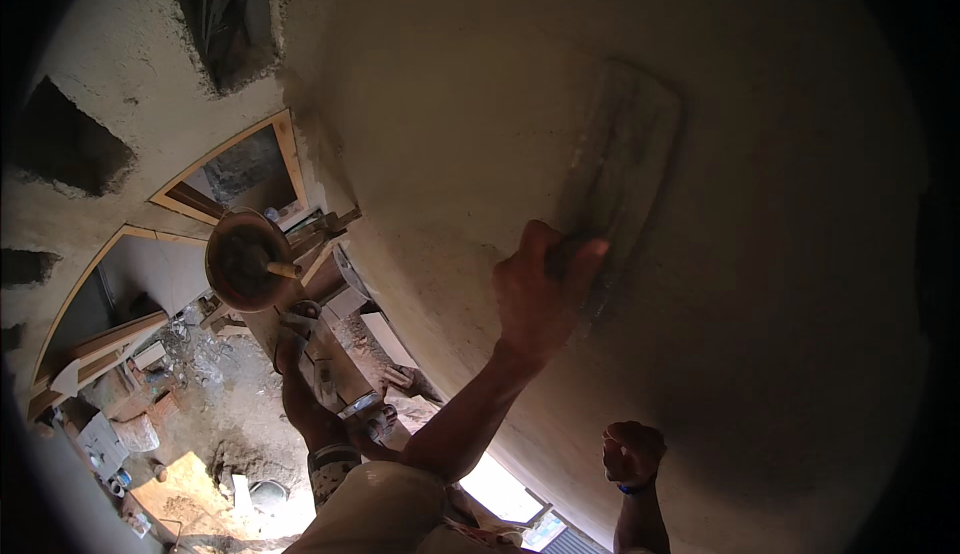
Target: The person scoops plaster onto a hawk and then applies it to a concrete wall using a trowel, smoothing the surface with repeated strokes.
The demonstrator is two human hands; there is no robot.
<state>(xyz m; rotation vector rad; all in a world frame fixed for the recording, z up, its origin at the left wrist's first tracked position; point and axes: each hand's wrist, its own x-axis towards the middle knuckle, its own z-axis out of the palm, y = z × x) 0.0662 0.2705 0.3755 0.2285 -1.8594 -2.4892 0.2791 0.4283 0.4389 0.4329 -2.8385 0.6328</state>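
Note:
My left hand [540, 284] grips a long rectangular steel float [622, 154] laid against the plastered wall [790, 204] that fills the right side of the view. Lower right, my right hand [630, 454] is curled closed beside that wall; whatever may be inside its fingers is hidden. Left of the float, a round pan [228, 264] with dark material holds a tool with a wooden handle [282, 268]. My feet [300, 319] are on a narrow plank [338, 374] high above the floor.
Far below is a dusty floor [240, 424] with rubble, boards [130, 339] and a bucket [268, 494]. The far wall [110, 34] has rough openings and a wooden-framed opening [160, 209]. Bright light falls at the bottom.

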